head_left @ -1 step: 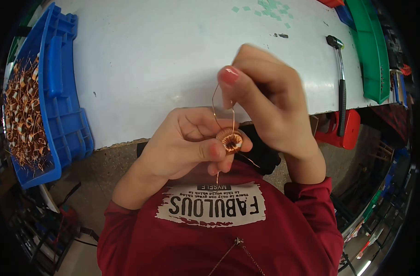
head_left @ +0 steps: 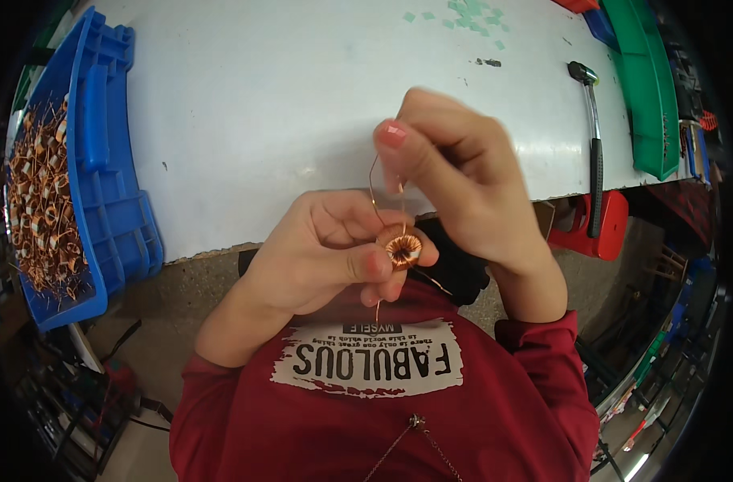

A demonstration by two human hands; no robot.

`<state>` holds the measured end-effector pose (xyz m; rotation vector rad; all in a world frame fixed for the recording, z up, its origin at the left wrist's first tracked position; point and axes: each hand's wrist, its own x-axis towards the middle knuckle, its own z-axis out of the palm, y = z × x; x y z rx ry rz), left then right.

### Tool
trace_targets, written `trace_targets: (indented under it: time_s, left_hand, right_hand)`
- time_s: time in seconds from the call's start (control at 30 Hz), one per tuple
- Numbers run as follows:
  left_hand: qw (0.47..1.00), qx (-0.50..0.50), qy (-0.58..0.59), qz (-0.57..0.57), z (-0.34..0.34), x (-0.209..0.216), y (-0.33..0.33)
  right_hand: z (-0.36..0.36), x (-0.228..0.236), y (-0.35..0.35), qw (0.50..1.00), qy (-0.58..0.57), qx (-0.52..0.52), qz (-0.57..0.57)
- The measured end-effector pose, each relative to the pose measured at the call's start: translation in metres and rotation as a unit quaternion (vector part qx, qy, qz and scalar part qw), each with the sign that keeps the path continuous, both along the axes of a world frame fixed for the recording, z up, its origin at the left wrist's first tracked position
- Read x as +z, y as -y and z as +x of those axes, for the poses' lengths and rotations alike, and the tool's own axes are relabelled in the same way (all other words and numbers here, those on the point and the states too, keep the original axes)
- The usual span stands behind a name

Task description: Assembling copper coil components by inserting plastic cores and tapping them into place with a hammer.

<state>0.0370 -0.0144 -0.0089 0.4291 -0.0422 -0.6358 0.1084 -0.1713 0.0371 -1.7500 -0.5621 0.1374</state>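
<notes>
Slightly leftward and down, the right hand (head_left: 469,175) has been shifted, thumb and forefinger pinched on copper wire (head_left: 372,178). Before the red shirt (head_left: 366,430), the wound ring core (head_left: 405,241) is clasped by the fingers of the left hand (head_left: 302,251). Speckled floor (head_left: 182,291) and the white table (head_left: 246,112) are partly hidden; a blue bin (head_left: 138,221) is seen left, a hammer (head_left: 597,173) and green bin (head_left: 654,104) right, green chips (head_left: 472,14) farthest.

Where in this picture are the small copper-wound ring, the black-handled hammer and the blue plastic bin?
Small copper-wound ring (head_left: 392,241): head view, upper-left windings.
Black-handled hammer (head_left: 597,170): head view, the handle.
Blue plastic bin (head_left: 116,197): head view, outer side wall.
</notes>
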Motion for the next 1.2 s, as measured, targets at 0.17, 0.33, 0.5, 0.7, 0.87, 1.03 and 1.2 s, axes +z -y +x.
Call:
trace_targets:
  time_s: [0.17,0.33,0.5,0.7,0.87,1.03,1.2]
  left_hand:
    - [1.000,-0.007,-0.007,0.030,-0.007,0.007,-0.001]
    - [0.998,0.026,-0.013,0.052,0.000,0.017,0.007]
    - [0.993,0.088,-0.004,0.073,0.005,0.019,0.009]
    - [0.974,0.140,0.079,0.157,0.004,0.010,0.005]
    - [0.956,0.175,0.079,0.224,0.001,0.010,0.007]
    - [0.972,0.153,0.073,0.166,-0.002,0.008,0.005]
    - [0.979,0.154,0.075,0.113,-0.003,0.005,0.012]
  right_hand:
    - [-0.016,-0.003,0.005,0.949,-0.313,0.009,0.029]
    - [-0.025,-0.011,0.014,0.973,-0.227,-0.032,0.033]
    - [-0.043,0.004,0.040,0.923,-0.355,-0.023,0.149]
    - [-0.052,0.004,0.039,0.986,-0.167,-0.024,-0.020]
    - [-0.062,-0.003,0.028,0.949,0.262,-0.028,-0.173]
    - [-0.054,-0.024,0.036,0.957,0.270,-0.012,-0.103]
    - [-0.060,-0.053,0.026,0.922,0.361,-0.061,-0.126]
